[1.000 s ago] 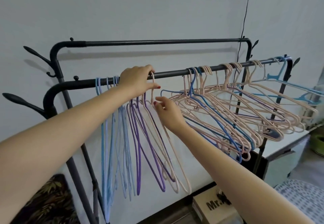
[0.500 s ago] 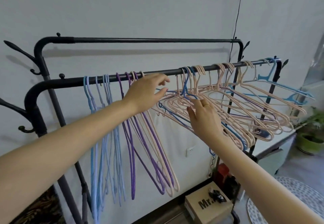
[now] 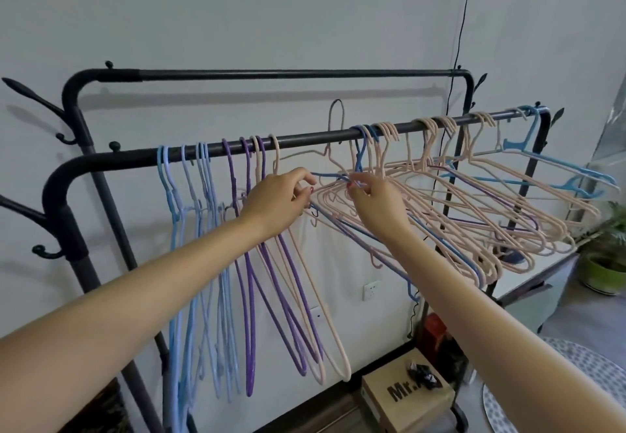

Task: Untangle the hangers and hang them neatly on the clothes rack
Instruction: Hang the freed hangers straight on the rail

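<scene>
Just under the front rail (image 3: 305, 143) of the clothes rack, at mid-length: left hand (image 3: 277, 202) and right hand (image 3: 376, 202), close together, each grip closed in a fingertip pinch on thin wire. Held between them, by the look of it, one pink hanger (image 3: 337, 117), hook standing above the front rail and clear of it, shoulders running sideways along the rail and angled down to the right. Exact strand under each pinch hard to tell, with a blue hanger (image 3: 327, 176) crossing the same spot.

Right of the hands along the front rail: the tangled bundle (image 3: 457, 215), mostly pink, splayed out flat and interlocked, right hand nearer to it. Left of the hands: sorted hangers (image 3: 249, 280), blue then purple then pink, hanging straight down, left hand nearer.

Likely next: draw the pink hanger leftward out of the bundle, then hook it beside the sorted ones. In the way: the blue wire and neighbouring pink necks.

Behind the front rail, a bare back rail (image 3: 288, 74); below it, a cardboard box (image 3: 406, 395).
</scene>
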